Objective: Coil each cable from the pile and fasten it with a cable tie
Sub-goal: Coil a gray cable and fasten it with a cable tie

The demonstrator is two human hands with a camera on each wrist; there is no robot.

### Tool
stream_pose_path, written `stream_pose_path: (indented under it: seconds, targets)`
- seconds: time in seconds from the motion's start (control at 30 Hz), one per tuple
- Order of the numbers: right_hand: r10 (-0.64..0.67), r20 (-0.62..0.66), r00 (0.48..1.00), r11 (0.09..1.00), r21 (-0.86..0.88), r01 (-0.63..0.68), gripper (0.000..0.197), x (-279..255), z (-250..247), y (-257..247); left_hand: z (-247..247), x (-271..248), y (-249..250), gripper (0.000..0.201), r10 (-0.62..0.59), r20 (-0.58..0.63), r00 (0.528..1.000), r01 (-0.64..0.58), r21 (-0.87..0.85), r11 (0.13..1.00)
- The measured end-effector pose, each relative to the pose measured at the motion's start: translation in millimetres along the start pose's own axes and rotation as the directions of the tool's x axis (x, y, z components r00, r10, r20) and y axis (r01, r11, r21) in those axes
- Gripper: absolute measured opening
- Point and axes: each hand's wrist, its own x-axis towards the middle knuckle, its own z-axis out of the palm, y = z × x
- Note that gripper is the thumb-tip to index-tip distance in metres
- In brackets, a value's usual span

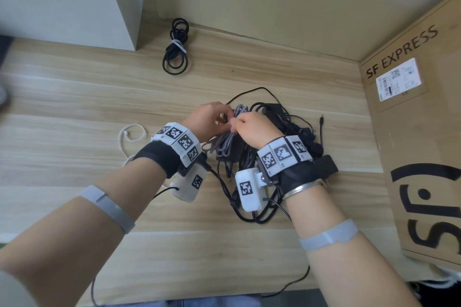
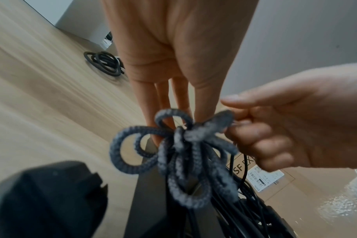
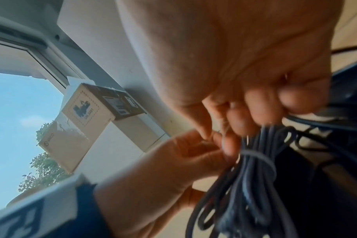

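A coiled grey braided cable (image 1: 228,142) hangs between both hands above the pile of black cables (image 1: 287,122). My left hand (image 1: 222,119) pinches the bundle's upper part from the left, its fingers (image 2: 163,99) reaching down onto the loops (image 2: 181,161). My right hand (image 1: 235,123) pinches a loop at the top from the right (image 2: 232,122). In the right wrist view a thin pale cable tie (image 3: 261,157) circles the bundle (image 3: 240,193) just below the fingers. Who holds the tie's ends is hidden.
A black coil bound with a white tie (image 1: 175,52) lies at the back of the wooden table (image 1: 74,107). A loose white tie (image 1: 129,138) lies left of my left wrist. An SF Express carton (image 1: 411,132) stands on the right, a white box (image 1: 62,0) at the back left.
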Motion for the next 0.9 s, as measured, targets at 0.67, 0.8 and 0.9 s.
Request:
stream_pose_path:
  seconds: [0.67,0.8,0.9]
  targets:
    - [-0.033,-0.287,0.957,0.999,0.003,0.035,0.044,-3.1,4.1,-3.3,-10.3,6.5,21.5,0.01,-0.169,0.057,0.984,0.16,0.133,0.978]
    - [-0.193,-0.353,0.916,0.981,-0.098,0.169,0.034,0.0,1.1,12.5,-26.1,6.5,21.5,0.024,-0.21,0.033,0.977,0.21,0.013,0.978]
    - [-0.244,-0.411,0.879,0.968,-0.042,0.248,0.019,3.3,1.5,24.2,-33.5,6.7,24.1,0.026,-0.231,0.031,0.972,0.233,-0.121,0.965]
